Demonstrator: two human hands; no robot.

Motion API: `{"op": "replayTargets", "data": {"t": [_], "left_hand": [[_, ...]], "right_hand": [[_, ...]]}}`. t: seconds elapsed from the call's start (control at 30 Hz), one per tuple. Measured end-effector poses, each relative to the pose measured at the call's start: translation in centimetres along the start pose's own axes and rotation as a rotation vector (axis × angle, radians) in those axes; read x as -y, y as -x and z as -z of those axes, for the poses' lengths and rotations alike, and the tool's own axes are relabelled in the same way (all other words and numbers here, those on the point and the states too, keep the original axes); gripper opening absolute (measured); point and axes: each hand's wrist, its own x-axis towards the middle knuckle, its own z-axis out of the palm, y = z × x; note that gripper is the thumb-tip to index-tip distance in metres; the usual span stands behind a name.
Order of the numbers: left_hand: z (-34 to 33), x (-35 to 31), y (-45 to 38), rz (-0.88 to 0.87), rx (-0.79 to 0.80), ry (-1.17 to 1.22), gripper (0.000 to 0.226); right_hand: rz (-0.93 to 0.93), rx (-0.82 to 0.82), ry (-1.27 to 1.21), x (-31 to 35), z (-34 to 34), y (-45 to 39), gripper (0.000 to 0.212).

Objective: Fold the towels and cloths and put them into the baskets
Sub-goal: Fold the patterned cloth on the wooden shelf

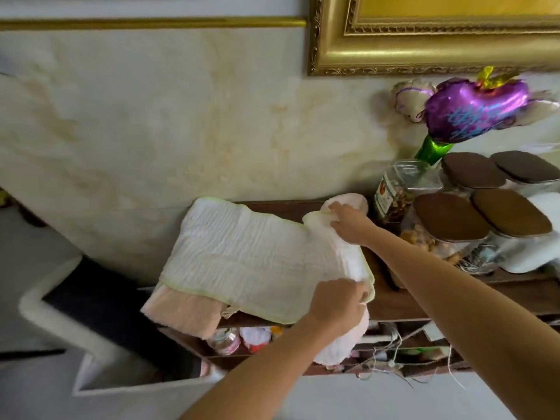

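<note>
A white ribbed cloth with a pale green hem lies spread on top of a dark wooden shelf unit. My right hand pinches its far right corner, lifted a little off the shelf. My left hand grips its near right corner. A peach towel sticks out from under the cloth at the near left and hangs over the shelf edge. Another pale pink towel hangs below my left hand. No basket shows clearly.
Clear jars with brown lids and a snack jar crowd the shelf's right end, below a purple foil balloon. The marble wall is close behind. Small items and strings fill the lower shelf. A white-framed dark panel stands on the left.
</note>
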Motion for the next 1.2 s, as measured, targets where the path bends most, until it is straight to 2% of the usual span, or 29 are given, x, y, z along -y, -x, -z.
{"op": "replayTargets", "data": {"t": [0.07,0.17,0.23,0.3,0.4,0.47,0.57,0.63,0.73,0.8,0.87,0.97,1.03,1.1,1.2], "left_hand": [[0.5,0.7,-0.4,0.141,-0.025,0.167,0.013],[2.3,2.2,-0.7,0.336,0.017,0.569,0.017],[3.5,3.1,-0.6,0.458,-0.054,0.697,0.018],[4.5,4.0,-0.8,0.571,-0.197,0.749,0.018],[6.2,4.9,-1.3,0.659,-0.279,0.869,0.014],[7.5,5.2,-1.4,0.644,-0.268,0.909,0.01],[9.2,5.5,-1.6,0.55,-0.333,0.885,0.01],[10.4,5.3,-2.1,0.543,-0.45,0.898,0.01],[12.9,3.7,-2.9,0.598,-0.541,1.02,0.013],[14.5,2.2,-3.4,0.56,-0.498,1.168,0.012],[15.4,0.2,-3.7,0.487,-0.389,1.309,0.011],[15.0,-2.9,-4.2,0.387,-0.217,1.371,0.014],[14.0,-4.1,-4.5,0.303,-0.158,1.46,0.019],[12.8,-3.5,-4.3,0.298,-0.21,1.399,0.027],[11.1,-0.3,-3.1,0.441,-0.405,1.175,0.023]], "right_hand": [[-0.01,0.052,0.028,-0.2,-0.6,-0.7,0.05],[-0.077,0.031,0.026,-0.5,-0.7,-1.4,0.057],[-0.072,-0.041,-0.004,-0.5,0.0,-1.7,0.043],[-0.07,-0.132,-0.09,-0.4,1.2,-1.4,0.015],[-0.085,-0.216,-0.264,-0.4,3.1,-0.2,0.011],[-0.098,-0.238,-0.42,-0.4,3.8,0.5,0.016],[-0.166,-0.24,-0.943,0.1,4.4,1.5,0.026],[-0.225,-0.276,-1.267,0.7,5.2,2.3,0.021],[-0.242,-0.399,-1.561,1.6,7.2,3.2,0.013],[-0.222,-0.54,-1.622,1.5,8.7,3.7,0.018],[-0.224,-0.685,-1.625,1.6,10.2,5.0,0.021],[-0.218,-0.855,-1.638,1.3,12.3,7.2,0.03],[-0.24,-0.938,-1.607,0.9,12.4,7.8,0.031],[-0.266,-0.949,-1.571,1.4,11.8,8.1,0.032],[-0.335,-0.812,-1.489,2.7,9.6,7.8,0.026]]}}
